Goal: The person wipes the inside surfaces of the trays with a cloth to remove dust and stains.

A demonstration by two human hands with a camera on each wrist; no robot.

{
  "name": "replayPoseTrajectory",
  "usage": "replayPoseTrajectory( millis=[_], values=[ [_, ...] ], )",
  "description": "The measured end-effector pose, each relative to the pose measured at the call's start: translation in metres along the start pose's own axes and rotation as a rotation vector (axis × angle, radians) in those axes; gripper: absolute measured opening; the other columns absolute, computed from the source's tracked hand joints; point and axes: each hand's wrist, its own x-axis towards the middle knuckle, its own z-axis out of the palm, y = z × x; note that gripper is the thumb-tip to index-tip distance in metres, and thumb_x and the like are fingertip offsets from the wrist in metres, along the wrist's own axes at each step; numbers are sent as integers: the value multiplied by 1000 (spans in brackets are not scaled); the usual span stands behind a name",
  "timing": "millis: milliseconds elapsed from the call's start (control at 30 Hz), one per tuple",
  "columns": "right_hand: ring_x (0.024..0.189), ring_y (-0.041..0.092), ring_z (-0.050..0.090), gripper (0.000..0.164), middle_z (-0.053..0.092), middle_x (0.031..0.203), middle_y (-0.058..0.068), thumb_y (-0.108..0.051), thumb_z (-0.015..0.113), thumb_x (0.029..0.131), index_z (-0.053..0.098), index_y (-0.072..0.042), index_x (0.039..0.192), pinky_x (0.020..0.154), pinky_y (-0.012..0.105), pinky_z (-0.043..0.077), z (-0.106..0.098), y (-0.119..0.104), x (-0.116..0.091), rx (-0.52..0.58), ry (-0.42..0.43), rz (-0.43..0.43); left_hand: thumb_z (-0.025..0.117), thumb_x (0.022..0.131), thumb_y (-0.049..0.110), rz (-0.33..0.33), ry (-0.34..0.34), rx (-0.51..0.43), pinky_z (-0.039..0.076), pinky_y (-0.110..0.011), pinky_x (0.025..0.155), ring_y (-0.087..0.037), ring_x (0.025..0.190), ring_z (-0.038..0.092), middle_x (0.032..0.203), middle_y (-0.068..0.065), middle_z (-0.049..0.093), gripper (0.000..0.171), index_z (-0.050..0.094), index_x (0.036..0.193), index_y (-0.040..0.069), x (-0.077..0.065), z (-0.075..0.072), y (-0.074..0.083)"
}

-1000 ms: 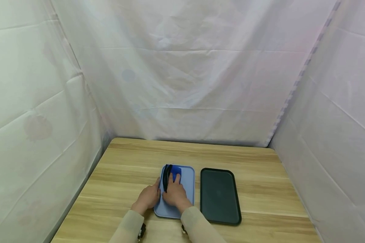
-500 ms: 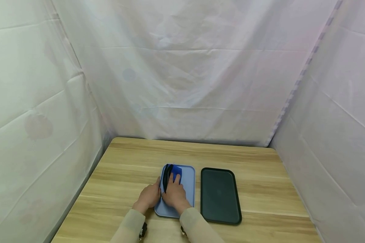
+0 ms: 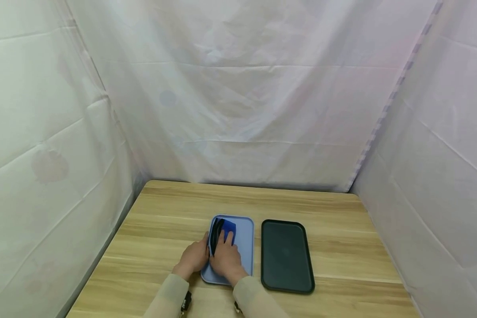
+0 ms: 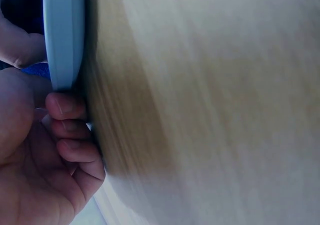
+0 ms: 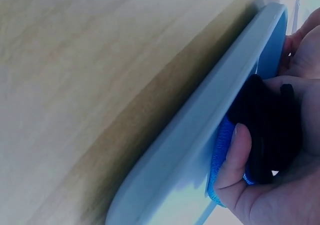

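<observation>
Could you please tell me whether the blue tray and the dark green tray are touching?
Apart: the head view shows a strip of table between the blue tray and the dark green tray.

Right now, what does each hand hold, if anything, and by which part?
The right hand grips the blue-and-black item around its black part; the left hand holds the light blue tray by its left rim.

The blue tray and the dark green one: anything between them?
A strip of bare table separates the blue tray from the dark green tray in the head view; the right sleeve partly covers its near end.
</observation>
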Motion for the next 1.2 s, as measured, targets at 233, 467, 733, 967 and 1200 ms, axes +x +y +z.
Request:
replayPoseTrajectory(
  millis=[233,467,733,967,1200],
  values=[
    [95,41,58,93,25,151,28,-38,73,81,25,-4,153,66,47,52,0,-2,-5,-5,3,6,51,97,16,1,-8,1,51,-43,63,-22,66,62,88,-18,69,57,34,148,-1,1,0,0],
    [92,41,59,90,27,149,29,-38,72,82,27,-2,151,65,46,52,-3,-3,-11,-15,14,-11,51,96,16,13,-6,-3,52,-44,65,-25,70,64,90,-19,69,57,35,147,-2,1,1,-1],
    [94,41,58,91,25,151,29,-38,71,82,25,-3,152,66,47,52,0,-4,-12,-16,-3,-2,53,95,15,36,17,18,52,-42,63,-25,67,64,85,-18,69,57,36,146,-3,0,1,-1],
    [100,42,58,92,23,153,28,-40,71,83,23,-5,153,69,47,52,0,-4,-14,-18,-30,10,52,96,15,32,19,26,52,-42,63,-24,68,64,88,-18,69,56,36,146,-3,-1,0,1],
    [100,42,58,94,23,153,28,-40,71,82,22,-4,153,68,47,52,1,-4,-18,-18,-36,-2,52,97,17,27,10,17,52,-42,64,-23,69,64,89,-18,70,56,36,146,-3,-1,-1,2]
  ],
)
